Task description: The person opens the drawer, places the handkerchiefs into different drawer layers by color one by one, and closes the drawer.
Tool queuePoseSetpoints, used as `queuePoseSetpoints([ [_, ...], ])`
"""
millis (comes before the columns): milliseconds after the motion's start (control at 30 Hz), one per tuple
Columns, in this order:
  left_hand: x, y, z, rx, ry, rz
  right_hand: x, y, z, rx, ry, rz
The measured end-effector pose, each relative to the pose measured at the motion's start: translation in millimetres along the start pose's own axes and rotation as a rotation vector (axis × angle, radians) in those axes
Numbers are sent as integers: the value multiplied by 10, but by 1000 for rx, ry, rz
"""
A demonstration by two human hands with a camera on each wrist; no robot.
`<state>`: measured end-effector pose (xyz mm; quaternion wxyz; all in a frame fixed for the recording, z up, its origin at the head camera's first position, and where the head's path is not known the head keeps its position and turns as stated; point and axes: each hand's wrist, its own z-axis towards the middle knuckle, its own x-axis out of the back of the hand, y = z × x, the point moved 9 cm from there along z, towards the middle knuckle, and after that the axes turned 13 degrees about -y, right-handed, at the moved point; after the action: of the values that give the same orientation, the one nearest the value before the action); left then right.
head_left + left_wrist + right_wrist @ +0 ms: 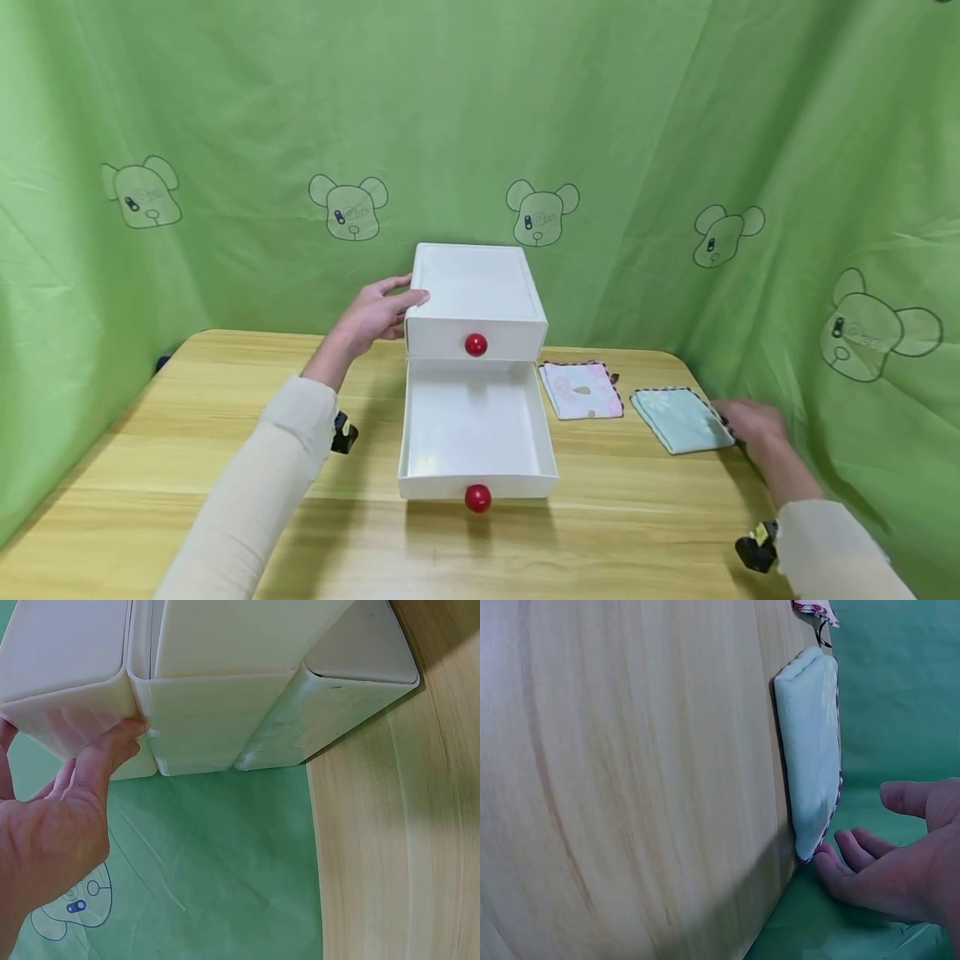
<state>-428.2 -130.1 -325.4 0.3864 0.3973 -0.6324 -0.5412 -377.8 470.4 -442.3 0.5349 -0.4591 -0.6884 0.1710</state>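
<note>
Here's the left hand (375,312) at the centre of the frame, thumb hooked over the top edge, fingers against the side, gripping the white drawer box (480,283). Out to the right goes the eye, and there's the right hand (753,423), fingers loosely bent, thumb well apart, fingertips at the corner of the mint cloth (682,421). Just about touching, by the wrist view, but no grip on it yet!

Mid-right of the frame now: that cloth lies folded on the bench (600,517), and the patterned cloth (581,390) sits flat between it and the box, no hand near.

Below centre, the lower drawer (442,487) stands pulled out, red knob (477,498) foremost, no cloth inside; the upper drawer (435,337) is closed.

So, the state of play: drawer out, cloths neatly folded, that much looks done. Left over, as I judge it: picking up either cloth, and the lower drawer isn't pushed in. Early stages, this! Behind it all, the green curtain (450,108).
</note>
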Motion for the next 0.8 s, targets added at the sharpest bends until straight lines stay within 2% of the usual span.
queuePoseSetpoints([
  [200, 5, -4, 1, -2, -1, 2, -13, 123, 69, 0, -21, 49],
  [433, 2, 8, 8, -8, 4, -4, -90, 220, 108, 11, -153, 35],
  [633, -10, 20, 7, -9, -4, 0, -111, 304, 147, 42, -179, 33],
  [800, -3, 1, 10, -3, -1, 10, -103, 366, 179, 50, -150, 20],
])
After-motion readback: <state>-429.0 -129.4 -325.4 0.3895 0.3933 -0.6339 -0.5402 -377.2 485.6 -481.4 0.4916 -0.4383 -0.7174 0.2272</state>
